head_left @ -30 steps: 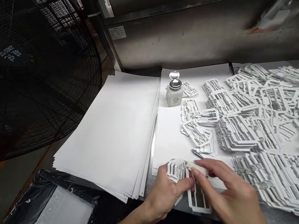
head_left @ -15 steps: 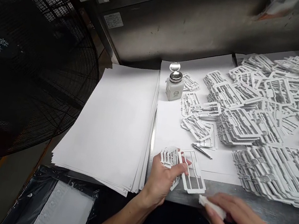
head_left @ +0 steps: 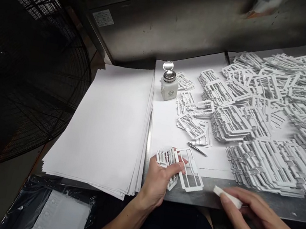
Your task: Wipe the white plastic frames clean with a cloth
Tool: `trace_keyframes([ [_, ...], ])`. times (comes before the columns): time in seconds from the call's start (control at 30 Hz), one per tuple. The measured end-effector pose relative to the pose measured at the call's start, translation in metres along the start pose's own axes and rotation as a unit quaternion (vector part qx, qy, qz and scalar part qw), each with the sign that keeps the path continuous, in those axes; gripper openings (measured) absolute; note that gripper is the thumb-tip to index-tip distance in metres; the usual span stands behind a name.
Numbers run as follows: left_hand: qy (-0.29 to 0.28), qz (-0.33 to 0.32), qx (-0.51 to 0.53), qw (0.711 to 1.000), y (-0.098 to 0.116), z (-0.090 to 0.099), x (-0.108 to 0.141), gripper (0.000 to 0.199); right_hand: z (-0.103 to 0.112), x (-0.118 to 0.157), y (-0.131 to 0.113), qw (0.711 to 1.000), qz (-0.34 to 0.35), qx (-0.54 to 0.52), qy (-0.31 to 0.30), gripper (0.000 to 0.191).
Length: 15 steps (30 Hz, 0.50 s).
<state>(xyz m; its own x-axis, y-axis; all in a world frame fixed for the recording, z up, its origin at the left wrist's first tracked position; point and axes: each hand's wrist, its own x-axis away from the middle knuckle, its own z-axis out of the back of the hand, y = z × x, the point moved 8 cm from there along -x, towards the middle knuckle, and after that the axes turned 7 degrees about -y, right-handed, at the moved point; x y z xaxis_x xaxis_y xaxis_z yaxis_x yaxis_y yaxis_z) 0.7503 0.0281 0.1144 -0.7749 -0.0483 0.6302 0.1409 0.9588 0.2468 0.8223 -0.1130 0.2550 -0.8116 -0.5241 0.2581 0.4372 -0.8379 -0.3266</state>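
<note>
My left hand [head_left: 159,179] is closed around a small bundle of white plastic frames [head_left: 166,157]. One frame [head_left: 190,172] is fanned out from the bundle, its thin inner bars showing, with my thumb pressed on its left edge. To the right, my right hand [head_left: 258,220] pinches a folded white wiping cloth [head_left: 229,197] between thumb and fingers, apart from the frames. A pair of tweezers [head_left: 197,149] lies on the white paper just beyond my left hand. Behind it stands a squarish white pump bottle [head_left: 169,88], its metal lid flipped up.
Stacks of similar white frames [head_left: 274,163] cover the right of the metal table [head_left: 206,195]. Large white paper sheets [head_left: 104,121] lie piled at left. A black fan cage [head_left: 30,69] stands far left. Below is a box lined with black plastic [head_left: 27,203].
My right hand has moved with the cloth slightly away from the fanned-out frame, to the right and up. My left hand still holds the bundle. The whole view has shifted a little.
</note>
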Motion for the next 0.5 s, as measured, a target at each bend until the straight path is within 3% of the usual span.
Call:
trace_keyframes([
  [0.17, 0.009, 0.001, 0.001, 1.000, -0.003, 0.000, 0.001, 0.024, -0.017, -0.003, -0.044, 0.990, 0.138, -0.006, 0.003, 0.016],
  [0.23, 0.011, -0.004, -0.002, 1.000, -0.003, 0.001, 0.001, 0.020, -0.020, -0.008, -0.049, 0.987, 0.157, 0.006, 0.012, 0.015],
  [0.5, 0.011, -0.002, -0.003, 1.000, -0.001, 0.003, 0.003, 0.019, -0.012, -0.007, -0.016, 0.999, 0.042, -0.013, -0.007, 0.011],
])
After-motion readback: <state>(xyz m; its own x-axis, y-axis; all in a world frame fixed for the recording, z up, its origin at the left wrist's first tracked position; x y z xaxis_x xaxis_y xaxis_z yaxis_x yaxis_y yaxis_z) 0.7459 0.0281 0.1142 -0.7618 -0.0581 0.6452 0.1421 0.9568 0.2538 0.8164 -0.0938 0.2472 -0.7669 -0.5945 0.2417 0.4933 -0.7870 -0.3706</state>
